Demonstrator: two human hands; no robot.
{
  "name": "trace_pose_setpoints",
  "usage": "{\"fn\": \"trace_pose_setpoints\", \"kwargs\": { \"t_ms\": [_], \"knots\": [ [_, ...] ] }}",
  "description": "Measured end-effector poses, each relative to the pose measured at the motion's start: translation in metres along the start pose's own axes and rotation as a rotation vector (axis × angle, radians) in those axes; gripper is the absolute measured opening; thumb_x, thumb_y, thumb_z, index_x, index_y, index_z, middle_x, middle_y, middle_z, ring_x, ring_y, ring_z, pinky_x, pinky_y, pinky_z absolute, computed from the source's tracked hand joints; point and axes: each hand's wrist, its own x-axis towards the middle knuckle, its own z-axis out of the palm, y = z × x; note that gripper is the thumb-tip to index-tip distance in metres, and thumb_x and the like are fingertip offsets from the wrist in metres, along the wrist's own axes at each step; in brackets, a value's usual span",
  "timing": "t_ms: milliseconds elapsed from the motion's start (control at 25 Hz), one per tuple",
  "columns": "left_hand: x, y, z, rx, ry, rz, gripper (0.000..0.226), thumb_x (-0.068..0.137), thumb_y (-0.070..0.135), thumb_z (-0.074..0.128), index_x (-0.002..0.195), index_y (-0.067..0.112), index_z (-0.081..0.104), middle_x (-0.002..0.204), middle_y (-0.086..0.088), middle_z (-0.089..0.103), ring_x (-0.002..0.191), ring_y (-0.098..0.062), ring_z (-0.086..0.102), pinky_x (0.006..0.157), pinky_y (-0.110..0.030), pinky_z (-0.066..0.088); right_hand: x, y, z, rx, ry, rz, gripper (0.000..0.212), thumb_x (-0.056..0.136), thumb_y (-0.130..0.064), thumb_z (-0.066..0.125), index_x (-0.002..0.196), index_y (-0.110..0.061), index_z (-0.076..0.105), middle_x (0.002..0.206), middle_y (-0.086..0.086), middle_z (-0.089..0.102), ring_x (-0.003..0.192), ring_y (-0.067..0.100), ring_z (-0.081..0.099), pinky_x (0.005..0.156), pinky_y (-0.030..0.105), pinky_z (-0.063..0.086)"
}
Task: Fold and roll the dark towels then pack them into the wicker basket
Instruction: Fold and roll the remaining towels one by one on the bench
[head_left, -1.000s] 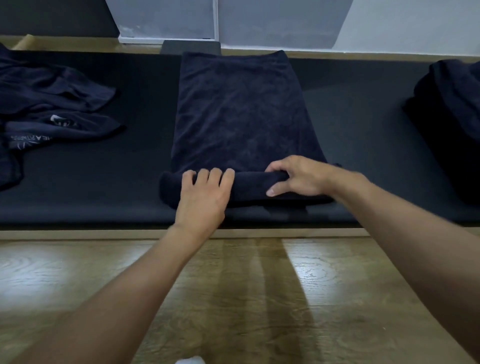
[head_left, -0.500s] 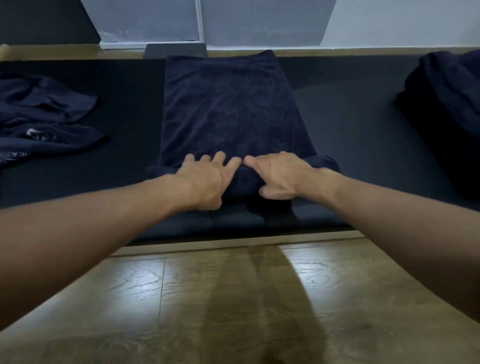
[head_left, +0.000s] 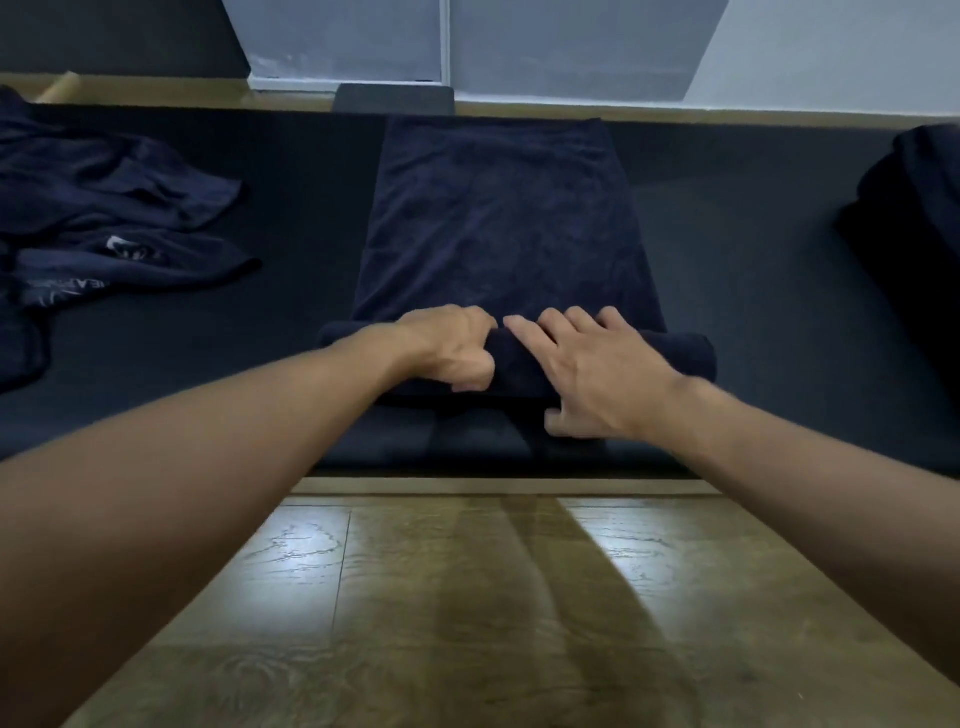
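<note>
Your dark towel (head_left: 498, 223) lies flat on the black tabletop (head_left: 727, 270), folded into a long strip that runs away from you. The near end is already a fat roll (head_left: 675, 353), and both your hands sit on it, close together in the middle.

Your left hand (head_left: 452, 348) is curled around the roll, fingers over the top and thumb tucked below. Your right hand (head_left: 597, 369) lies spread and flat on top, thumb down near the front.

Here is what could go wrong. Both hands press the middle, so the two ends of the roll have nothing holding them. They could go loose and fat, or one side could get ahead, and the roll would turn crooked like a cone. Sliding your hands apart a bit would probably help.

If you let go too soon, the roll may spring open. If you push without squeezing, it will likely come out soft and floppy.

More dark cloth (head_left: 119, 218) waits on your left, and a dark pile (head_left: 914, 218) on your right. I cannot see the wicker basket.
</note>
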Motion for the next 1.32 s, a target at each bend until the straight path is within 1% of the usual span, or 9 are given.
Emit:
{"fn": "trace_pose_setpoints", "kwargs": {
  "t_ms": [120,320,400,600,720,840,1000,1200,1320],
  "knots": [
    [-0.006,0.006,-0.001,0.057,-0.007,-0.034,0.053,0.064,0.020,0.070,0.114,0.022,0.052,0.100,0.000,0.062,0.095,-0.024,0.059,0.076,-0.037,0.041,0.006,-0.002,0.000,0.051,-0.013,0.039,0.069,0.077,-0.036,0.068,0.133,-0.017,0.033,0.115,0.004,0.054,0.103,0.026,0.056,0.082,0.040,0.037],
    [-0.041,0.001,0.061,0.554,0.595,0.060,0.080,0.069,0.034,0.071,0.139,0.020,0.035,0.114,-0.003,0.056,0.100,-0.025,0.055,0.088,-0.042,0.038,0.035,0.026,-0.025,0.576,-0.480,0.049,0.051,0.072,-0.018,0.064,0.119,-0.026,0.046,0.092,-0.005,0.057,0.089,0.022,0.057,0.071,0.035,0.045],
    [-0.035,-0.003,0.048,0.481,0.474,0.091,0.065,0.072,0.035,0.069,0.128,0.021,0.040,0.111,0.000,0.058,0.099,-0.024,0.056,0.085,-0.040,0.037,0.035,0.022,-0.032,0.645,-0.560,0.084,0.051,0.068,-0.016,0.067,0.115,-0.026,0.049,0.093,-0.005,0.057,0.090,0.022,0.058,0.070,0.034,0.047],
    [0.002,-0.006,-0.006,0.143,0.013,0.106,0.064,0.072,0.032,0.071,0.131,0.025,0.045,0.109,0.004,0.061,0.098,-0.021,0.057,0.085,-0.037,0.041,-0.003,-0.006,-0.005,-0.066,-0.045,0.045,0.101,0.076,-0.039,0.069,0.154,-0.015,0.008,0.130,0.007,0.043,0.114,0.027,0.047,0.093,0.044,0.038],
    [-0.010,-0.003,0.015,0.324,0.201,0.069,0.069,0.072,0.037,0.071,0.133,0.026,0.039,0.114,0.004,0.056,0.103,-0.021,0.054,0.090,-0.042,0.031,0.000,-0.013,-0.004,-0.060,0.013,0.083,0.080,0.078,-0.028,0.067,0.145,-0.015,0.027,0.119,0.007,0.053,0.103,0.027,0.054,0.086,0.042,0.038],
    [-0.034,0.004,0.050,0.566,0.547,0.072,0.066,0.076,0.036,0.065,0.133,0.020,0.037,0.115,-0.003,0.056,0.103,-0.025,0.054,0.095,-0.044,0.033,0.025,0.004,-0.019,0.338,-0.184,0.077,0.049,0.078,-0.017,0.060,0.124,-0.017,0.043,0.102,0.000,0.057,0.094,0.024,0.056,0.077,0.036,0.036],
    [-0.022,0.000,0.015,0.225,0.196,0.102,0.042,0.073,0.035,0.065,0.111,0.023,0.052,0.093,0.002,0.061,0.087,-0.025,0.061,0.074,-0.036,0.040,0.049,0.016,-0.042,0.619,-0.673,0.126,0.059,0.063,-0.004,0.070,0.115,-0.020,0.048,0.106,0.003,0.059,0.092,0.023,0.057,0.076,0.035,0.051],
    [0.002,0.005,-0.017,0.031,-0.149,-0.023,0.037,0.062,0.015,0.070,0.097,0.018,0.057,0.092,-0.006,0.063,0.085,-0.024,0.059,0.073,-0.033,0.047,0.004,-0.012,-0.013,0.094,-0.040,0.070,0.088,0.071,-0.031,0.072,0.145,-0.019,0.025,0.123,0.005,0.047,0.110,0.027,0.050,0.089,0.043,0.038],
    [-0.017,0.011,0.013,0.306,0.174,0.000,0.052,0.073,0.028,0.065,0.120,0.020,0.044,0.108,-0.002,0.059,0.101,-0.026,0.055,0.103,-0.049,0.031,0.002,-0.019,-0.003,0.085,0.074,0.125,0.073,0.071,-0.030,0.073,0.134,-0.017,0.037,0.111,0.005,0.056,0.099,0.027,0.056,0.084,0.043,0.038]
  ]
}}
